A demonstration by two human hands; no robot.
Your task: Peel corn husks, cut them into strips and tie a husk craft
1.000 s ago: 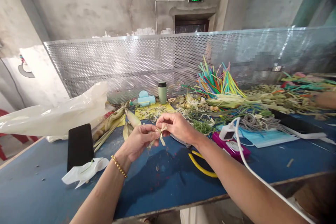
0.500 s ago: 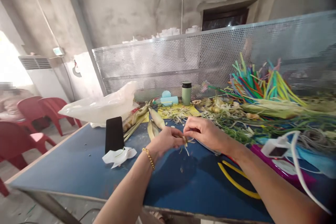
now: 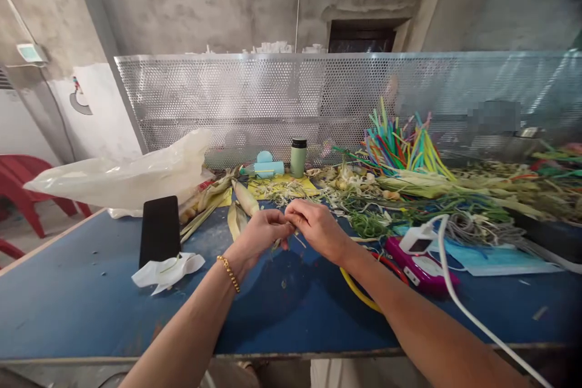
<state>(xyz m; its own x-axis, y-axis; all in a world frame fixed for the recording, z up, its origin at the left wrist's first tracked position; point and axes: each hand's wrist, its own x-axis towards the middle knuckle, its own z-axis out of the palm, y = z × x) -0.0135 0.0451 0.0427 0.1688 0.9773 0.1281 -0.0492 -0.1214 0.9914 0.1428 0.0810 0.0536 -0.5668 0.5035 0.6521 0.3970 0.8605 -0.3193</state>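
Note:
Above the blue table [image 3: 273, 327], my left hand [image 3: 261, 233] and my right hand [image 3: 318, 231] meet at the fingertips. My left fingers are closed in a pinch on a thin greenish husk strip [image 3: 275, 245], a bit of which pokes out below them. The right thumb and forefinger press together at the same spot; whatever they pinch is hidden. Just beyond the left hand lies a pale corn ear in its husk [image 3: 245, 197]. Husk scraps [image 3: 291, 188] are strewn behind both hands.
A phone [image 3: 160, 230], white paper [image 3: 168, 270] and plastic bag [image 3: 127, 176] lie left. Behind stands a green bottle [image 3: 298, 160]. Rightward are colourful fuzzy stems [image 3: 404, 148], a yellow loop [image 3: 357, 291] under my forearm, a purple device [image 3: 422, 267] and a white cable [image 3: 448, 273].
My view has turned right and levelled, so everything shifts left in it. The hands have come closer together, their fingertips now touching, and less of the strip shows.

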